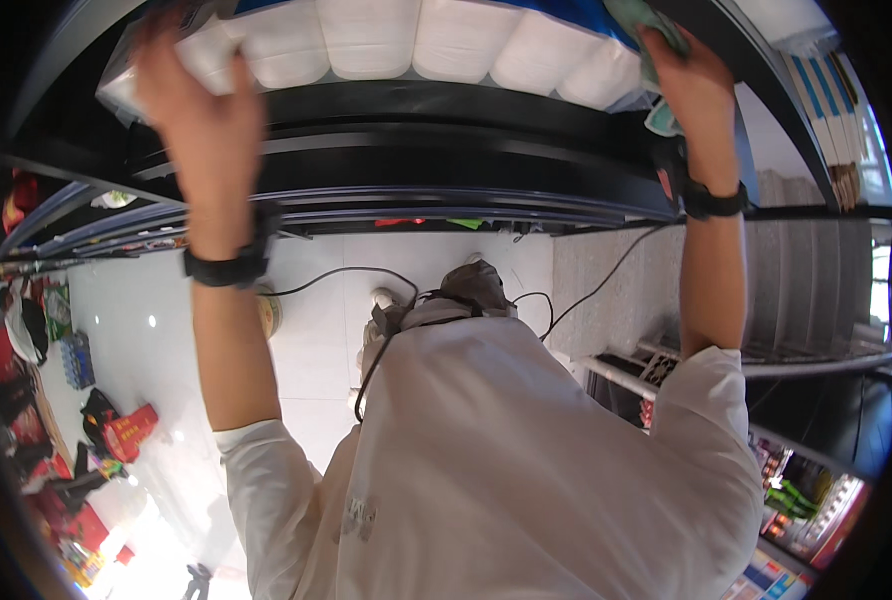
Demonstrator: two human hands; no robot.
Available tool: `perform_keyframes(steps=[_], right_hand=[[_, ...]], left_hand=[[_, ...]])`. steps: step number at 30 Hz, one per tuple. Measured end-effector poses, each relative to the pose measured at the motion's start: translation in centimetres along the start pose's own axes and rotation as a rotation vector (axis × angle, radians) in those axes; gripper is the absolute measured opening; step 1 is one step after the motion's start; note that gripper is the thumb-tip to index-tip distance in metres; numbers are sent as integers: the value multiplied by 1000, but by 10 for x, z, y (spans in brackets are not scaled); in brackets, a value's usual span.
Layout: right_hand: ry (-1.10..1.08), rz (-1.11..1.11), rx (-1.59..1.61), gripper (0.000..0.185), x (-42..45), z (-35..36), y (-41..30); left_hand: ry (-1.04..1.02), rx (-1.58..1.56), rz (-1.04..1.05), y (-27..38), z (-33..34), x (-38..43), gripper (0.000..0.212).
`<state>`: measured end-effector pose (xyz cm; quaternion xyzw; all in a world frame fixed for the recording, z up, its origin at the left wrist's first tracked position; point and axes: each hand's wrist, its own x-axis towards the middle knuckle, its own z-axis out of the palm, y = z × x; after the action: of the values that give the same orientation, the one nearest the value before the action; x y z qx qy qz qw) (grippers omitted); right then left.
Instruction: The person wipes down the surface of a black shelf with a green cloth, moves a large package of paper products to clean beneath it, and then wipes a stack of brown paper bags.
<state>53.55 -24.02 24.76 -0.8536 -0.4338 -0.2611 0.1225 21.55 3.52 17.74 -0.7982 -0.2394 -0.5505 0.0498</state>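
A wide pack of white paper rolls (pixel 371 41) in clear and blue plastic lies along a black metal shelf (pixel 431 109) at the top of the view. My left hand (pixel 202 112), blurred, is at the pack's left end with thumb and fingers apart; nothing shows in its grip. At the pack's right end, my right hand (pixel 690 90) is closed on a green cloth (pixel 656 37), part of which hangs below the fingers. Both wrists wear black bands. The fingertips of both hands are partly cut off or blurred near the top edge.
Lower shelf rails run below the pack. A black cable (pixel 326 279) hangs around my body above the pale tiled floor (pixel 311 360). Grey stairs (pixel 798 277) with a railing (pixel 813 367) are at the right. Red bags (pixel 130 431) and packaged goods lie at the left.
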Motion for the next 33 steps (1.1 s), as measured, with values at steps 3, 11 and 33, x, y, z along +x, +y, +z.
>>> perform_keyframes(steps=[3,11,33], right_hand=[[345,-215,-295,30,-3,18,0],[422,-160,210,26,12,17,-139],[55,-2,-77,39,-5,20,52]], left_hand=[[-20,-19,-308,-61,-21,0,68],[-142,-433,-593,-144,-15,-18,61],[-93,-754,-879,-175,3,-2,64]])
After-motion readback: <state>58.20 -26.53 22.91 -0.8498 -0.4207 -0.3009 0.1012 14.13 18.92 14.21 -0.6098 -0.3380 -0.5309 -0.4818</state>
